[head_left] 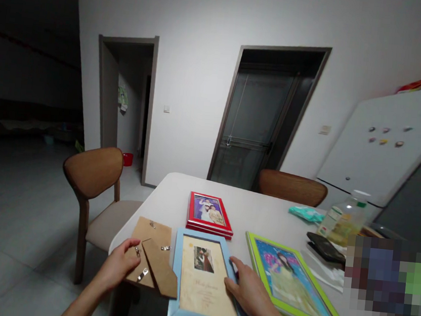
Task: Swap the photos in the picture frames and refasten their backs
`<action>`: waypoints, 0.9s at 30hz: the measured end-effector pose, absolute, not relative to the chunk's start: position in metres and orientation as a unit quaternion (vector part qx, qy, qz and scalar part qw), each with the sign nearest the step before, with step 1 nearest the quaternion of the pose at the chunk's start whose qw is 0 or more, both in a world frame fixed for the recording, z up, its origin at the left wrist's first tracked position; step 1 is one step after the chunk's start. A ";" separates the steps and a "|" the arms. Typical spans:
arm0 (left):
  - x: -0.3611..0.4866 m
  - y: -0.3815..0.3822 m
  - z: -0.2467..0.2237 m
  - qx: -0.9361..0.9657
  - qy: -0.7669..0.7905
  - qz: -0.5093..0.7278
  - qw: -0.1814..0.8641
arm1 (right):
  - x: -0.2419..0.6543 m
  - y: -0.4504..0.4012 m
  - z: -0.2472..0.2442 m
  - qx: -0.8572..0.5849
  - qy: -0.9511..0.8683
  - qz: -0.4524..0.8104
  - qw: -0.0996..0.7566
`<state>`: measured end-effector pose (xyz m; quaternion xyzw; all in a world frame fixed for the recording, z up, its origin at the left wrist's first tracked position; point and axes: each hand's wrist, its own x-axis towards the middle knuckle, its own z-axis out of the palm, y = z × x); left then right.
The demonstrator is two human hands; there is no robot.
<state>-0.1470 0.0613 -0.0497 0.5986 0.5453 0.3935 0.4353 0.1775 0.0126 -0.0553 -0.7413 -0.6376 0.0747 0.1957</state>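
Observation:
My left hand (121,262) grips the left edge of a brown backing board (156,262), which has small metal clips and a fold-out stand leg. The board's right side lies close against a light blue photo frame (176,294). Inside that frame shows a cream sheet with a small picture and faint lettering. On its right edge, my right hand (248,285) is closed, with thumb and index finger at the border. Just right of that hand lies a lime green photo frame (268,295) with a picture of a figure in a pale dress.
Farther back on the white table (265,213) are stacked red photo frames (211,215). To the right stand a plastic bottle (346,218), a black wallet-like item (325,247) and a teal packet (305,214). Wooden chairs (95,172) stand at the left and far side.

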 end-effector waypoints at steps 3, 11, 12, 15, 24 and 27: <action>-0.150 0.071 -0.053 0.665 0.591 0.361 0.281 | 0.183 0.016 -0.057 -0.746 -0.616 0.109 0.228; -0.058 0.006 -0.034 0.796 0.438 0.359 0.214 | 0.171 0.000 -0.012 -0.592 -0.360 0.514 0.505; -0.041 -0.005 -0.029 0.821 0.391 0.351 0.224 | 0.165 -0.004 -0.006 -0.576 -0.347 0.523 0.524; -0.002 -0.024 -0.015 0.856 0.311 0.356 0.210 | 0.149 -0.011 0.009 -0.536 -0.359 0.532 0.549; -0.054 -0.007 -0.006 0.750 0.443 0.474 0.131 | 0.175 0.008 -0.036 -0.688 -0.490 0.310 0.436; -0.085 0.002 -0.027 0.692 0.509 0.488 0.153 | 0.189 0.013 -0.059 -0.737 -0.544 0.179 0.358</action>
